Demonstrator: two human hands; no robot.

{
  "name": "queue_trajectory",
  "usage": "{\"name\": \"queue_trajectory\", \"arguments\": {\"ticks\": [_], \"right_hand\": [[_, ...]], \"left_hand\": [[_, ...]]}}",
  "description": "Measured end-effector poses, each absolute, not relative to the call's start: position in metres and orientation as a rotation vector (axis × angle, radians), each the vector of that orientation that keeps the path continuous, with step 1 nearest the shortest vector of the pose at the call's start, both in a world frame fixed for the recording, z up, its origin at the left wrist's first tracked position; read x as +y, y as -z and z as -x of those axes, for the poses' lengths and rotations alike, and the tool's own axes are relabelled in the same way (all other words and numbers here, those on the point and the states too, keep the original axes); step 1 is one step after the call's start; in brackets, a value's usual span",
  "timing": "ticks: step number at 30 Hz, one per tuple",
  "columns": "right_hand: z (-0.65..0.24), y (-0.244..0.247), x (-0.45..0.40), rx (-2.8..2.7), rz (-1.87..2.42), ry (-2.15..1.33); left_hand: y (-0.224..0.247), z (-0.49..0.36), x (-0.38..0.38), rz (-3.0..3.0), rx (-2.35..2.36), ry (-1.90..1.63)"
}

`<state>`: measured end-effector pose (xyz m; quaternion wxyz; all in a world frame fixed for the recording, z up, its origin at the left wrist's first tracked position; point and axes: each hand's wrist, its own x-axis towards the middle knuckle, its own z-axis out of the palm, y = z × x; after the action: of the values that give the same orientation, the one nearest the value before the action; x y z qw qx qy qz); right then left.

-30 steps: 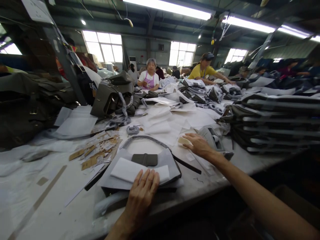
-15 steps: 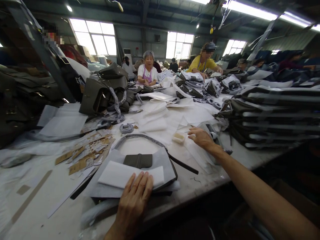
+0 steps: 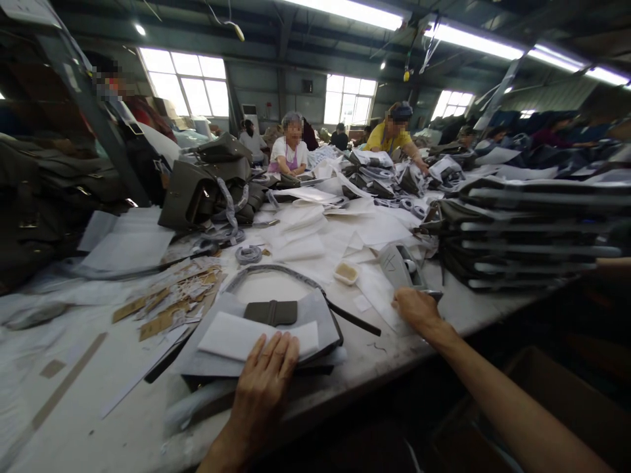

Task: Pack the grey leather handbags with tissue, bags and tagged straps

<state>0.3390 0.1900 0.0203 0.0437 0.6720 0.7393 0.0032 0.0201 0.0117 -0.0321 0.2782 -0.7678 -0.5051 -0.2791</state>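
head: left fingers point(image 3: 271, 353) flat on sheet point(image 3: 229, 334), right fingers point(image 3: 405, 301) curled by dispenser point(image 3: 397, 263)

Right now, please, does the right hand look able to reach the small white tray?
Probably yes: only flat white sheets seem to lie between the right hand and the small white tray.

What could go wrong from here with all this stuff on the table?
The folded white sheet under the left hand might slip if the pressing eases.
The right hand is close to what looks like a tape dispenser; any cutting edge there could nick fingers.
The small open tub sits near loose sheets, so a knock might tip it.
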Motion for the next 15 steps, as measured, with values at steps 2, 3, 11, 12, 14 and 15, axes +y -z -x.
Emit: {"name": "queue_trajectory", "arguments": {"ticks": [2, 3, 11, 12, 14, 15], "right_hand": [[-0.338, -0.025, 0.188, 2.277, -2.059, -0.051], [-0.338, -0.027, 0.186, 2.290, -2.057, -0.070], [-0.351, -0.075, 0.149, 2.434, -2.046, -0.333], [-0.353, -0.084, 0.139, 2.463, -2.003, -0.315], [-0.355, -0.099, 0.112, 2.597, -1.800, -0.189], [-0.354, -0.105, 0.095, 2.693, -1.652, -0.085]], "left_hand": [[0.033, -0.021, 0.012, 2.046, -1.350, 0.745], [0.033, -0.021, 0.012, 2.038, -1.350, 0.744], [0.035, -0.019, 0.010, 2.046, -1.320, 0.699], [0.035, -0.020, 0.010, 2.041, -1.323, 0.704], [0.035, -0.022, 0.010, 2.026, -1.338, 0.724], [0.035, -0.023, 0.009, 2.022, -1.348, 0.729]]}}
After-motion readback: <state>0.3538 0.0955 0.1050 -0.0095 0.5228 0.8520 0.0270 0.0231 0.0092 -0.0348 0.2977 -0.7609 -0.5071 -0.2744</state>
